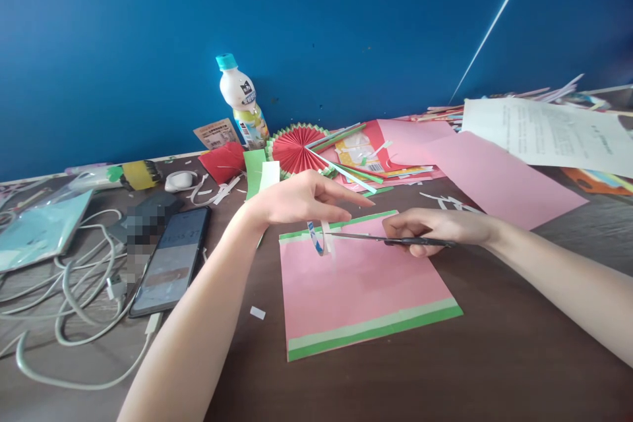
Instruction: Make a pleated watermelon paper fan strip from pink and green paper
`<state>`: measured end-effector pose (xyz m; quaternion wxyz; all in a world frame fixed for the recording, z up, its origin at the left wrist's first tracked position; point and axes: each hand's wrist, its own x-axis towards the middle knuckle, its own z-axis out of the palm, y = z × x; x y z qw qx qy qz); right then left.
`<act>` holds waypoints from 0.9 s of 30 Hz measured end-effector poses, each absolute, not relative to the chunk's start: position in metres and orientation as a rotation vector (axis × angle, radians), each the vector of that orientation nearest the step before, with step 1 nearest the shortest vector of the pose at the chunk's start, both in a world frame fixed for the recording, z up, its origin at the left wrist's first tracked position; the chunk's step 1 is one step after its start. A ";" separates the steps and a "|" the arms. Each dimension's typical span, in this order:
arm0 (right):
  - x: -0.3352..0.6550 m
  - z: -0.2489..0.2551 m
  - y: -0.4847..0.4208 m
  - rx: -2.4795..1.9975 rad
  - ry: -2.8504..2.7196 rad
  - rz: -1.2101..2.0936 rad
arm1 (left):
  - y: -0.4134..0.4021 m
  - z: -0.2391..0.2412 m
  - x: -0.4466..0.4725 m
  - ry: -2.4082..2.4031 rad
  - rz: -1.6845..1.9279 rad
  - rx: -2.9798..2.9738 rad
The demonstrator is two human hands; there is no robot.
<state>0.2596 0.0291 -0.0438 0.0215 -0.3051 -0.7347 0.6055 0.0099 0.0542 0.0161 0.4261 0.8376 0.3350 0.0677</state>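
My left hand [309, 201] is closed in a pinch, with its forefinger stretched out. From its fingers hangs a curled piece of tape [316, 241], part whitish and part printed blue and white; I cannot tell whether it is a loose strip or a small roll. Wrapped round the handles of dark scissors [376, 237], my right hand [430, 229] points the blades left, their tips at the tape. Below both hands lies a pink paper sheet [356, 290] with light and dark green bands along its near and far edges.
Behind the hands, a red and green pleated paper fan [297, 148] stands beside a white bottle [242, 102]. Pink paper [504, 178] and a printed sheet [544, 135] lie right. A phone [173, 260] and white cables [74, 303] are left. A small white scrap [258, 312] lies near the sheet.
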 end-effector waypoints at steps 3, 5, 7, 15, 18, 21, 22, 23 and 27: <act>0.260 -0.046 0.030 -0.933 -2.269 1.895 | 0.054 0.014 0.012 0.788 0.145 2.075; 0.261 -0.047 0.031 -0.933 -2.258 1.905 | 0.055 0.013 0.014 0.776 0.129 2.069; 0.262 -0.048 0.032 -0.927 -2.244 1.913 | 0.055 0.012 0.015 0.770 0.120 2.072; 0.260 -0.047 0.033 -0.915 -2.223 1.924 | 0.055 0.011 0.018 0.747 0.103 2.097; 0.260 -0.046 0.032 -0.925 -2.214 1.924 | 0.055 0.011 0.017 0.745 0.099 2.094; 0.259 -0.046 0.032 -0.936 -2.213 1.940 | 0.055 0.010 0.018 0.730 0.103 2.092; 0.259 -0.046 0.032 -0.941 -2.214 1.941 | 0.055 0.010 0.018 0.724 0.107 2.092; 0.259 -0.046 0.032 -0.944 -2.215 1.940 | 0.055 0.010 0.018 0.718 0.111 2.093; 0.258 -0.047 0.033 -0.924 -2.206 1.939 | 0.055 0.008 0.018 0.700 0.113 2.091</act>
